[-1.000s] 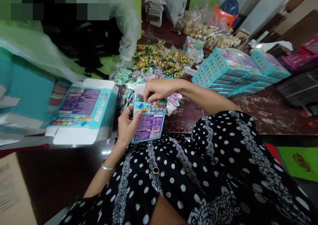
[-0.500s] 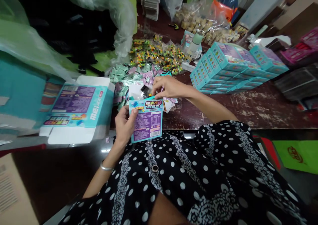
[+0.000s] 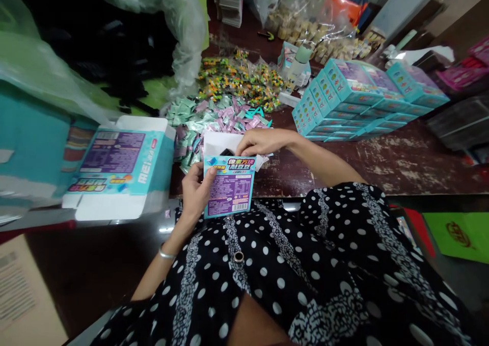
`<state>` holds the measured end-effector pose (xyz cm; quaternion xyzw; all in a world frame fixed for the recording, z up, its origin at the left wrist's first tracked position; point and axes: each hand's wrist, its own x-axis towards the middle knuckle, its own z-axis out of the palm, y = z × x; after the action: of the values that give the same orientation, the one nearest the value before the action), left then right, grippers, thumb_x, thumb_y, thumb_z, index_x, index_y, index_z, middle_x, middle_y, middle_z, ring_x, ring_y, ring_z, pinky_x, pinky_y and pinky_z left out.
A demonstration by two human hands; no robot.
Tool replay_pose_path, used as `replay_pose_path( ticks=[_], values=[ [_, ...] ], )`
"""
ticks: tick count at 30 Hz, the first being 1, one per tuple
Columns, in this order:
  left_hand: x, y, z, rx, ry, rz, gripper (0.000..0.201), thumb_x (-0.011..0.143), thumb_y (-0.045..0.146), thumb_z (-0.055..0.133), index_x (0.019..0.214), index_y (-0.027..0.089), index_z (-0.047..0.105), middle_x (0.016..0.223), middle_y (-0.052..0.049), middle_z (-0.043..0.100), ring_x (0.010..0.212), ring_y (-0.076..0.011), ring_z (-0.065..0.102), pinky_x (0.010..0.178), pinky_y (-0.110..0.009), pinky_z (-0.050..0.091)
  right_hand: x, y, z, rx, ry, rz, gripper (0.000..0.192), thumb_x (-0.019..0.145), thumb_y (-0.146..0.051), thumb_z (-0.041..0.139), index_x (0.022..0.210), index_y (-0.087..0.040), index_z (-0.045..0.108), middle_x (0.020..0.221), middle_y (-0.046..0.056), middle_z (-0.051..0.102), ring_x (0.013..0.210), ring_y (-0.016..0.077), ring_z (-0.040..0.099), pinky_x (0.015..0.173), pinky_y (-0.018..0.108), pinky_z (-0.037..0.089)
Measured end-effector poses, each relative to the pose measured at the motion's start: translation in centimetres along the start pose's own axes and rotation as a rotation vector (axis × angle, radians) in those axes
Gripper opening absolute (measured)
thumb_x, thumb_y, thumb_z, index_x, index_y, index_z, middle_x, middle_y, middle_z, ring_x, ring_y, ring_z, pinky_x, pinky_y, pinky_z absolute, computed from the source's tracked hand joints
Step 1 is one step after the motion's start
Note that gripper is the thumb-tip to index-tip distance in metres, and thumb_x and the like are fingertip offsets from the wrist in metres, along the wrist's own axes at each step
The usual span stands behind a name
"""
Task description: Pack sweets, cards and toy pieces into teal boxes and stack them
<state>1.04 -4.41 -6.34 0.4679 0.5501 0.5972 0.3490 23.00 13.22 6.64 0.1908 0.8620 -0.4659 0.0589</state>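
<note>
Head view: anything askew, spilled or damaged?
Small green and pink sachets lie in a loose heap on the worn brown table, not stacked like the teal boxes. The small teal carton, in the left hand, looks intact, its top open under the right hand.

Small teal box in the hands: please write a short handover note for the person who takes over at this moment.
Left hand: holds the small teal box upright by its left side, purple label facing the camera.
Right hand: fingers at the box's open top, beside the raised white flap.
Nearby: pile of small sachets on the table behind the box; stacks of closed teal boxes to the right; a larger open teal carton to the left.
Done: box erected, top open.
Left: top flap not yet closed; contents not visible.
</note>
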Motion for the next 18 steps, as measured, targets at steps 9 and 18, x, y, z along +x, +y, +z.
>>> replay_pose_path(
  ticks=[9, 18],
  values=[
    [0.1, -0.6, 0.3, -0.036, -0.033, 0.046, 0.058, 0.096, 0.071, 0.085, 0.124, 0.021, 0.078, 0.104, -0.01, 0.081, 0.093, -0.0258, 0.077, 0.081, -0.036, 0.063, 2.0, -1.2, 1.9, 0.004, 0.077, -0.045, 0.081, 0.11, -0.088, 0.047, 0.078, -0.017, 0.072, 0.07, 0.001, 0.061, 0.069, 0.0113, 0.053, 0.068, 0.026, 0.046],
    [0.5, -2.1, -0.2, -0.153, 0.06, 0.082, 0.077, 0.101, 0.063, 0.084, 0.168, 0.036, 0.057, 0.13, -0.009, 0.077, 0.115, -0.0304, 0.077, 0.1, -0.044, 0.066, -1.0, 1.7, 6.6, 0.086, 0.934, -0.059, 0.061, 0.107, -0.077, 0.061, 0.135, -0.026, 0.079, 0.141, 0.012, 0.075, 0.13, 0.0288, 0.068, 0.106, 0.047, 0.062]
  ],
)
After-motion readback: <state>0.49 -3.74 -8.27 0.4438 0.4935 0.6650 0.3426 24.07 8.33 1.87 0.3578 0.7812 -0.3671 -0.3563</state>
